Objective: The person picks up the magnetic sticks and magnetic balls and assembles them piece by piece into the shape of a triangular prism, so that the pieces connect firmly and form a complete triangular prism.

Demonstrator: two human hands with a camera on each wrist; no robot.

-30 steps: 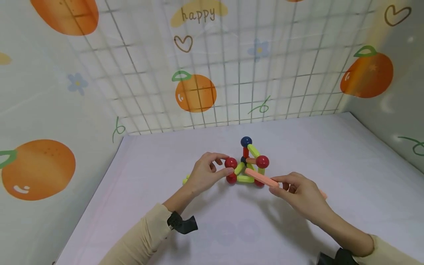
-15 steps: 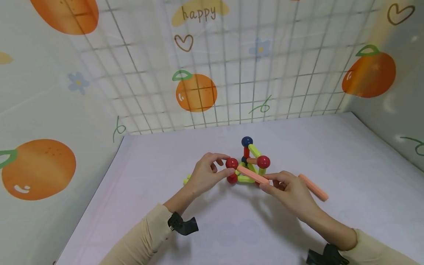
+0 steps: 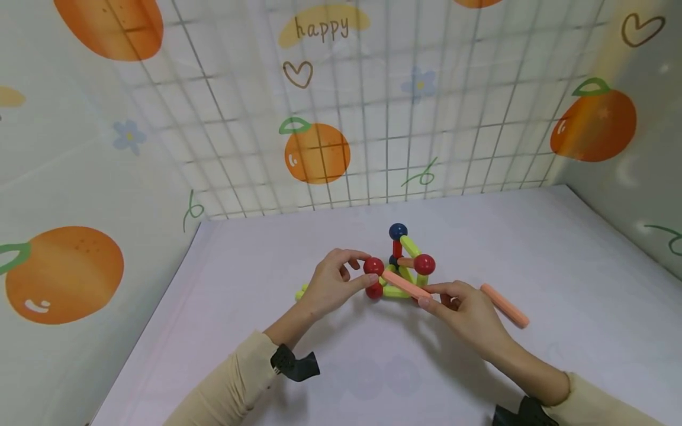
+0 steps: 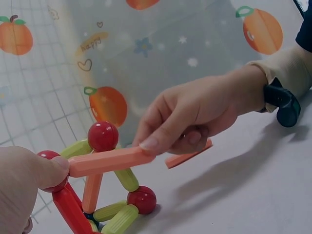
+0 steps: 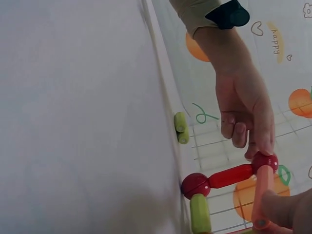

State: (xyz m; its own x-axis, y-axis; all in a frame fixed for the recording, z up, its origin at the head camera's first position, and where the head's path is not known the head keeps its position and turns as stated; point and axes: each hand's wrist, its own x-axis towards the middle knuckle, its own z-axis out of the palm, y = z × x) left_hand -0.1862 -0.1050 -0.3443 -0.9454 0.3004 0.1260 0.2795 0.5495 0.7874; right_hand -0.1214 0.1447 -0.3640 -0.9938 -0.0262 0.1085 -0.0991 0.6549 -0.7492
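Note:
A small frame of coloured rods and balls stands on the table in the head view. My left hand [image 3: 331, 283] pinches its upper left red ball [image 3: 373, 266] between thumb and fingertips. My right hand [image 3: 471, 315] pinches the near end of a salmon rod [image 3: 406, 285]. The rod's far end is right at that red ball, as the left wrist view shows too. Below the ball, a red rod [image 5: 230, 176] runs to a lower red ball [image 5: 196, 186]. Another red ball [image 3: 424, 264] tops the right side, and a blue ball [image 3: 398, 231] the back.
A second salmon rod [image 3: 505, 305] lies on the table [image 3: 575, 266] right of my right hand. Two yellow-green rods [image 5: 181, 127] lie behind my left hand. A patterned curtain [image 3: 234, 106] closes off the back and sides.
My right hand has moved left with the salmon rod, bringing its end to the red ball. The loose salmon rod has come into full view. My left hand keeps its pinch.

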